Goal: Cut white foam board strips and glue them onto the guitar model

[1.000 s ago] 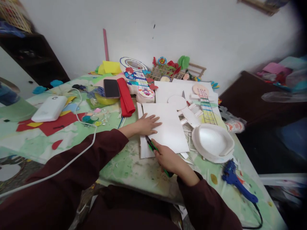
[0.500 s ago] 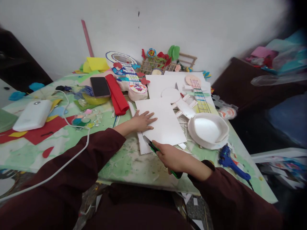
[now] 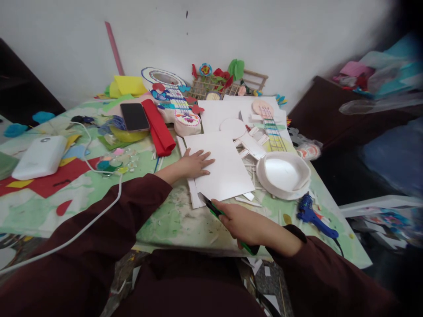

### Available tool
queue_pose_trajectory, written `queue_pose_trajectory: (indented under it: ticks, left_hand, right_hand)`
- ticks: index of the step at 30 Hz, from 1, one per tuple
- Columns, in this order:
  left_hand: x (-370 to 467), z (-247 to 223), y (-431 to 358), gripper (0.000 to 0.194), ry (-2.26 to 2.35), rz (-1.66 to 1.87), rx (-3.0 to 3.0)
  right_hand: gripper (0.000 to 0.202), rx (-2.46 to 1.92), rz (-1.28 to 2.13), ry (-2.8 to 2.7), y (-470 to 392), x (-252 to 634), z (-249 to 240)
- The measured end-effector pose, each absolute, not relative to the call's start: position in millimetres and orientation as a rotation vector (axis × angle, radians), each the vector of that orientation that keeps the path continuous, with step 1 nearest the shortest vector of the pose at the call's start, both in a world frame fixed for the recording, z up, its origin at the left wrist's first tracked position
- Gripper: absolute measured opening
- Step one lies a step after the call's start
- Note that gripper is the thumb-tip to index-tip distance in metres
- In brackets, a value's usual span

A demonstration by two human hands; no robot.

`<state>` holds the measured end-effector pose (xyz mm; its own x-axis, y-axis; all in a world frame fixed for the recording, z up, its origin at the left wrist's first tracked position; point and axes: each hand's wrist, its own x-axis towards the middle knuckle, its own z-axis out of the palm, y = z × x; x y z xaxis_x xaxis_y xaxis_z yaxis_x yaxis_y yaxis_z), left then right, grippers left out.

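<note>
Two hands work one flat white foam board sheet (image 3: 220, 165).
Left hand (image 3: 194, 164) presses it flat, fingers spread; right hand (image 3: 243, 224) grips a green-handled utility knife (image 3: 214, 208), blade at its near-left edge.

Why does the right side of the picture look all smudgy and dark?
Head view: the right edge is smeared and its corners darken; the left hand on the white foam board and the right hand gripping the green utility knife look sharper; the white bowl glares brightly.
</note>
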<state>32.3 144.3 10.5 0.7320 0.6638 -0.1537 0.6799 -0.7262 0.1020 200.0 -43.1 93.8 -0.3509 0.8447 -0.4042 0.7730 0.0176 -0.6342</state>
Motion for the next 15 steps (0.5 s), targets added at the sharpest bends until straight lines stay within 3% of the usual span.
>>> queue_pose_trajectory:
  ticks: [15]
  left_hand:
    - [30.1,14.4,140.5,0.055,1.04,0.005,2.771]
  right_hand:
    - [0.052,-1.787,1.491,-2.026,-102.7,233.9,102.7]
